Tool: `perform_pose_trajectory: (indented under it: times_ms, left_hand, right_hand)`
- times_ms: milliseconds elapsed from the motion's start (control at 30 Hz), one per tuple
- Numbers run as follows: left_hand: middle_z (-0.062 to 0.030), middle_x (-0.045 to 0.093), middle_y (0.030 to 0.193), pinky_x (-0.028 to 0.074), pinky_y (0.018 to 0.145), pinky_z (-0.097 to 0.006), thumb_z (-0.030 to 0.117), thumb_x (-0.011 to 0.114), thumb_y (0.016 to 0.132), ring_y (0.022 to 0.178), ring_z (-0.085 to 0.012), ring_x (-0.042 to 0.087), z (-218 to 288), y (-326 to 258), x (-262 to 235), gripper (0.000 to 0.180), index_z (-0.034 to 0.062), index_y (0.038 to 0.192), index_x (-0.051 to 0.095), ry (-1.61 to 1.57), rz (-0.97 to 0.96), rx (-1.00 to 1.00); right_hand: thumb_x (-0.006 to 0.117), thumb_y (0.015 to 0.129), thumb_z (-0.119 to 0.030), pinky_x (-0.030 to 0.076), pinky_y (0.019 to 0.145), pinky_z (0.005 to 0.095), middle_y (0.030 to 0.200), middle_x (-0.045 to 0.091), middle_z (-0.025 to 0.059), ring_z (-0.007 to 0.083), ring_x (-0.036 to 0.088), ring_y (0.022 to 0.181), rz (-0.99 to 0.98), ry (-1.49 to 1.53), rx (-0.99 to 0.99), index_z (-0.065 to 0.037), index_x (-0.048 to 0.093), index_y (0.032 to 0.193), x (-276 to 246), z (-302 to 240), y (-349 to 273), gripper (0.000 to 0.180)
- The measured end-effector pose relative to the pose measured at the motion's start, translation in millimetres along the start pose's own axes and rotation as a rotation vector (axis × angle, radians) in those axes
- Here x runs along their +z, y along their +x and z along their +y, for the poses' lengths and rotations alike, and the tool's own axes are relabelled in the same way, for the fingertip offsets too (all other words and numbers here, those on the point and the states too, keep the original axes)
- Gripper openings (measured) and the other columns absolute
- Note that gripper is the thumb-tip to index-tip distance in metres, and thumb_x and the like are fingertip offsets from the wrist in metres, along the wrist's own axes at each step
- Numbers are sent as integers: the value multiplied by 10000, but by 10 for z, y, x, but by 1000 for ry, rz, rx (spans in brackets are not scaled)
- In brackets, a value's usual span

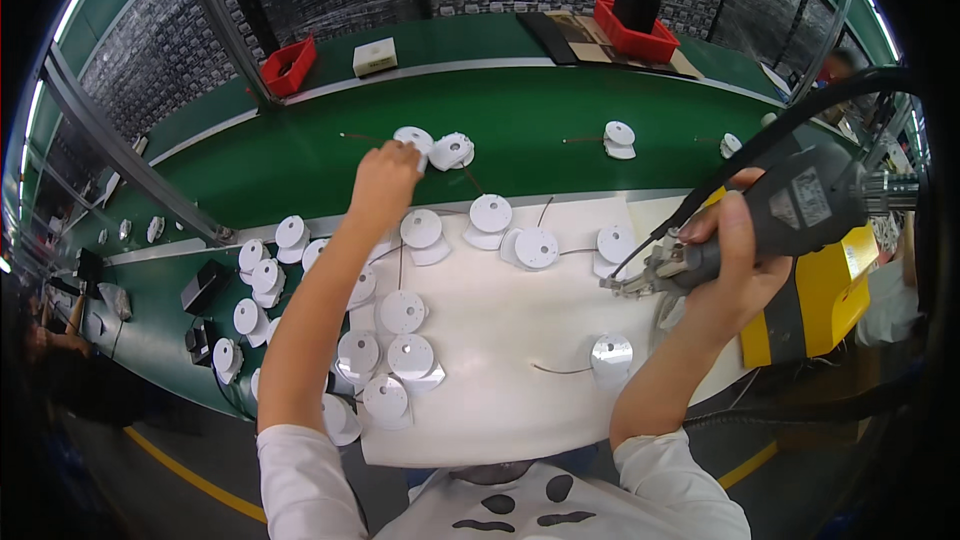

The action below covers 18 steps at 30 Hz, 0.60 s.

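Note:
My left hand (385, 180) reaches over the far edge of the white work surface to the green belt. Its fingers close on the rim of a white round part (413, 138), which partly hides them. A second such white part (455, 150) sits right beside it. My right hand (742, 270) is wrapped round a dark grey hand-held power tool (770, 225) with a metal jawed nose. That nose hovers by a white disc-topped part (613, 242) with a thin wire. Nearer to me, another white part (611, 355) lies with its wire stretching left.
Several white parts (411, 356) crowd the left of the white work surface (510, 395). A thick black cable (790, 125) arches above the tool. At right stands a yellow-and-black machine (830, 290). Red bins (640, 38) and a small box (375, 57) rest on the back shelf.

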<state>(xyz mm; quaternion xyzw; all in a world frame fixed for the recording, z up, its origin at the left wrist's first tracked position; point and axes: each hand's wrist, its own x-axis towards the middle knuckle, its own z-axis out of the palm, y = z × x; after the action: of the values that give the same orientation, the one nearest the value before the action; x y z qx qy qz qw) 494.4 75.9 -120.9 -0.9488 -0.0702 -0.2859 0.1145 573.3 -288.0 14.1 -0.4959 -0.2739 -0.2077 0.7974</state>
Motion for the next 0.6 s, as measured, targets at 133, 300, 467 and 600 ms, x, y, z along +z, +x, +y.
perform_pose_trajectory:
  times_ms: [133, 300, 467, 600]
  left_hand:
    - [-105, 697, 994, 534, 817, -403, 134, 767, 769, 993, -294, 639, -431, 67, 633, 227, 31, 956, 692, 22, -146, -285]
    - [-136, 686, 1073, 531, 870, -416, 210, 806, 723, 1051, -295, 636, -93, 304, 714, 396, 38, 1063, 698, -41, -171, -332]
    - [-149, 664, 1027, 530, 873, -415, 251, 804, 738, 1032, -303, 620, 164, 560, 807, 379, 18, 1019, 702, -248, -149, -42]
    - [-161, 702, 967, 539, 816, -415, 258, 763, 788, 912, -321, 662, 230, 596, 988, 305, 2, 949, 728, -233, -156, -244]
  right_hand:
    - [731, 810, -73, 498, 595, 250, 927, 661, 101, 127, 628, 610, -46, -16, 62, 30, 620, 1076, 7, -31, -40, 306]
    - [733, 779, -75, 508, 550, 249, 852, 649, 105, 129, 624, 596, -47, -9, 108, 46, 611, 1072, -20, -37, -35, 340]
    - [709, 778, -45, 496, 533, 242, 850, 646, 110, 116, 608, 580, -94, 34, 92, 51, 604, 1078, -19, -35, -83, 332]
    - [698, 790, -36, 483, 535, 226, 836, 641, 85, 93, 589, 569, -143, 57, 111, 50, 606, 1074, 6, -31, -124, 311]
